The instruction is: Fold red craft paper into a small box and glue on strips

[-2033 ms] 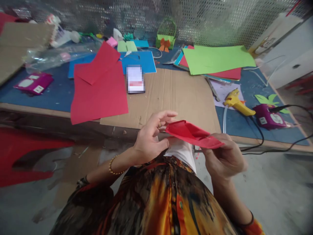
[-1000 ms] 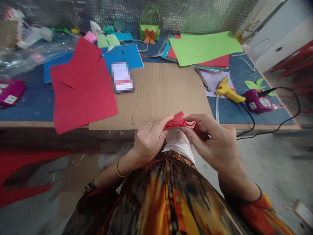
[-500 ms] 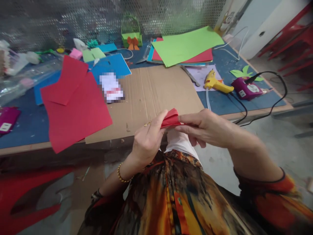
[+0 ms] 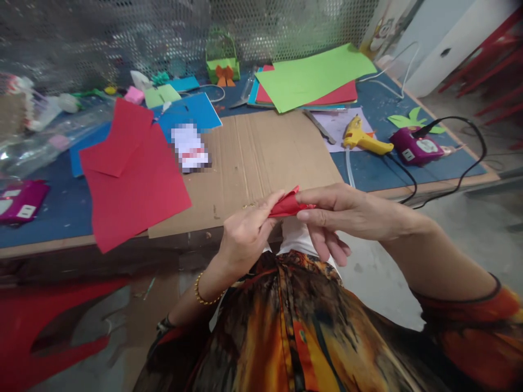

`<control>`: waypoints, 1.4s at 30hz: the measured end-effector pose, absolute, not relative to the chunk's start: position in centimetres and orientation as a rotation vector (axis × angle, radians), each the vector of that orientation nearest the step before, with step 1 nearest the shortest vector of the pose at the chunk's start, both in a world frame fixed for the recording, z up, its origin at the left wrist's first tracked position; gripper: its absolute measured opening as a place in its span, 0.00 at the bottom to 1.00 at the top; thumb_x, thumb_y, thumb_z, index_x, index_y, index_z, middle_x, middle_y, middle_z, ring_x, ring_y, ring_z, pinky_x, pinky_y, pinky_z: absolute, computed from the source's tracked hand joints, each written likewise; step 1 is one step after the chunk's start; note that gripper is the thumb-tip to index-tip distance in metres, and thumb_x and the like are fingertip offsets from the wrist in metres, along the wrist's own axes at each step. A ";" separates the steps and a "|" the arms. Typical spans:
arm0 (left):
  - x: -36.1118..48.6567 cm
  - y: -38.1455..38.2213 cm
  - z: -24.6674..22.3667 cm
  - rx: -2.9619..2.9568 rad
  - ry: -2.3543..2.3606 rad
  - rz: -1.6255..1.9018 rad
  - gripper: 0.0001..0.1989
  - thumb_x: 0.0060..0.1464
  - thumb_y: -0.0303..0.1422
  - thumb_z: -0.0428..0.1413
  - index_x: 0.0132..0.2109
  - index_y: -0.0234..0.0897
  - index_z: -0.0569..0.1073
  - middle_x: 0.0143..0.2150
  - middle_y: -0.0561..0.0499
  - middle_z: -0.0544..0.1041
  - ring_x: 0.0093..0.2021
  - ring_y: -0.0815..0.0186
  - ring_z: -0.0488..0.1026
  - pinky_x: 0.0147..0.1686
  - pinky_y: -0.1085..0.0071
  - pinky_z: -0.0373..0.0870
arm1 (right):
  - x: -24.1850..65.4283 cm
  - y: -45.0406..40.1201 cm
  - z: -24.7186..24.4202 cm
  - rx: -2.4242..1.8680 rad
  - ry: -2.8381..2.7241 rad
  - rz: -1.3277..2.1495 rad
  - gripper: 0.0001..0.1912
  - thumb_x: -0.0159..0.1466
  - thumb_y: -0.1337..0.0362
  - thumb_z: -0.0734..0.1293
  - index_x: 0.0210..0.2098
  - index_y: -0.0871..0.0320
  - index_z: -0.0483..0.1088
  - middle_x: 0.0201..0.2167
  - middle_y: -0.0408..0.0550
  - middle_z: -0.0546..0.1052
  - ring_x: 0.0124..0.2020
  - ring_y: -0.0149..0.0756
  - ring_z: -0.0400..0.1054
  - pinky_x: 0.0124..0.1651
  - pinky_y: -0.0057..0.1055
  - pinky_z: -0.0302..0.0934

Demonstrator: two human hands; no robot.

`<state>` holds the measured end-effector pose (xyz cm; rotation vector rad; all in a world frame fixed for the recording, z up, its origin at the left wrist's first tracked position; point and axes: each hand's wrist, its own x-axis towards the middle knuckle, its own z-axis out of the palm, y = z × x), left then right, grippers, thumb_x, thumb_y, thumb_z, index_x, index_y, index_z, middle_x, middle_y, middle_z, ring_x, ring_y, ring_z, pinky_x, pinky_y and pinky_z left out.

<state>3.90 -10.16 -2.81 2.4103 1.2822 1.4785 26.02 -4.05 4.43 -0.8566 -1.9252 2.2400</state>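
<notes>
Through the head camera I take the cardboard sheet (image 4: pixel 281 147) as my landmark, and I see the red folded paper (image 4: pixel 285 206) held at its near edge, a little right of that edge's middle. My left hand (image 4: pixel 244 237), just in front of the same edge, has its fingers pressed together over the paper's left end with the thumb underneath. My right hand (image 4: pixel 355 215), off the sheet's near right corner, pinches the paper's right end between a straight upper finger and a digit below; its other fingers hang loose and apart beneath. I can't tell how the fold runs under the fingertips. Large red sheets (image 4: pixel 141 190) overlap the cardboard's left side, and a blurred-out phone (image 4: pixel 190 149) lies by its far left part. Right of the cardboard, a yellow glue gun (image 4: pixel 368 139) rests on lilac paper (image 4: pixel 337 121), with a purple box (image 4: pixel 417 146) farther right. Past its far edge I see a green basket (image 4: pixel 212 71) and, to the right, a lime-green sheet (image 4: pixel 314 76).
</notes>
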 end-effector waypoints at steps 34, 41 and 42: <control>3.8 -10.6 -2.5 2.068 1.344 1.334 0.32 0.68 0.29 0.59 0.76 0.47 0.64 0.60 0.53 0.85 0.49 0.64 0.87 0.52 0.74 0.83 | 25.1 -4.9 4.6 -0.882 -1.722 2.386 0.28 0.76 0.52 0.65 0.71 0.55 0.66 0.24 0.40 0.82 0.18 0.30 0.76 0.19 0.21 0.67; 5.0 -10.2 -2.9 1.749 1.281 1.446 0.23 0.69 0.29 0.58 0.69 0.47 0.73 0.61 0.51 0.84 0.60 0.60 0.83 0.64 0.61 0.79 | 24.8 -4.7 4.5 -0.833 -1.661 2.396 0.28 0.76 0.52 0.65 0.71 0.55 0.64 0.24 0.40 0.82 0.15 0.28 0.72 0.18 0.20 0.65; 5.4 -10.2 -3.0 1.702 1.239 1.474 0.22 0.69 0.29 0.57 0.67 0.46 0.74 0.62 0.50 0.83 0.61 0.60 0.82 0.64 0.60 0.79 | 24.7 -4.6 4.6 -0.838 -1.641 2.401 0.27 0.76 0.53 0.65 0.70 0.56 0.65 0.24 0.41 0.82 0.15 0.28 0.72 0.18 0.20 0.65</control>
